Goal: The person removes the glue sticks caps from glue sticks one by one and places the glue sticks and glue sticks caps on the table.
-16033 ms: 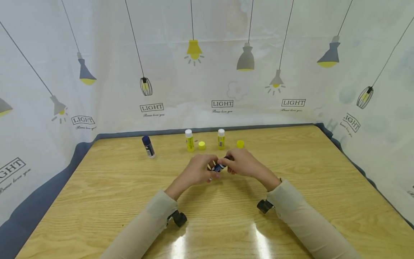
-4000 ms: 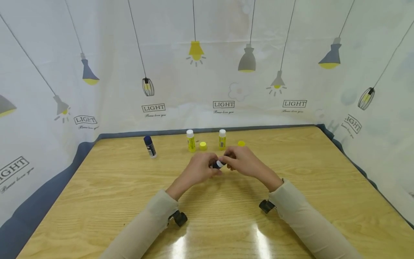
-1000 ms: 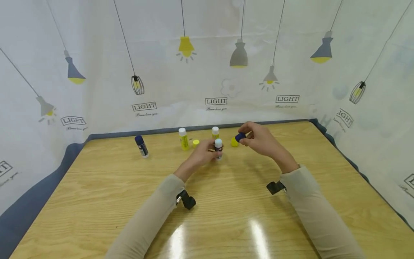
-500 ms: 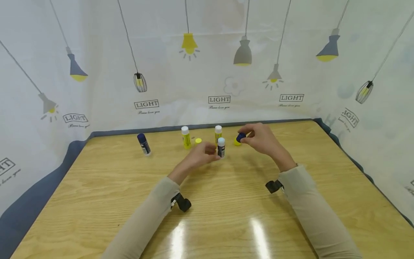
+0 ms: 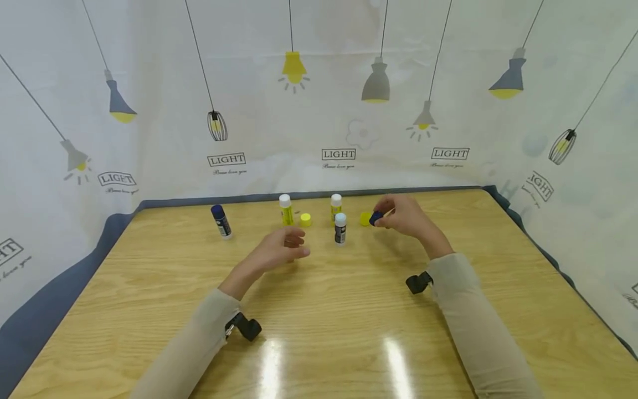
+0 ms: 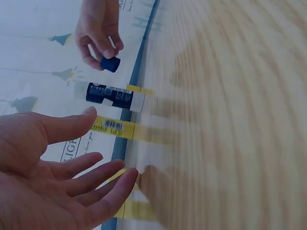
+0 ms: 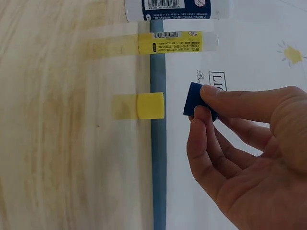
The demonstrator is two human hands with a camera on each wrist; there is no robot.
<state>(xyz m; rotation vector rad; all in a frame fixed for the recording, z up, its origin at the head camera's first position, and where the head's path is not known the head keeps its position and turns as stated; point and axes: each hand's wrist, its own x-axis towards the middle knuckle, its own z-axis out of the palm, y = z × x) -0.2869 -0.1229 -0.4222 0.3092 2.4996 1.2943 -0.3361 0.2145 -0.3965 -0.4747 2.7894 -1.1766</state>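
My right hand [image 5: 406,215] pinches a dark blue glue stick cap [image 7: 195,100] between thumb and fingers, above the table close to a yellow cap [image 7: 150,105]. My left hand [image 5: 274,249] is held apart from everything, its fingers loosely spread, as the left wrist view shows. To its right an uncapped glue stick with a dark blue label [image 5: 340,230] stands upright, its pale top bare. Just behind that is an uncapped yellow glue stick [image 5: 336,204]. Another yellow glue stick [image 5: 286,210] without its cap stands farther left, with a second yellow cap [image 5: 305,220] beside it.
A capped dark blue glue stick [image 5: 221,221] stands at the left of the wooden table [image 5: 319,310]. Behind the table's far edge hangs a white curtain [image 5: 279,133] printed with lamps. Black camera mounts [image 5: 244,327] are strapped at both wrists.
Earlier both hands worked on the dark blue glue stick together. Its cap came off into the right hand; the left hand set the stick down upright, let go and drew back left.
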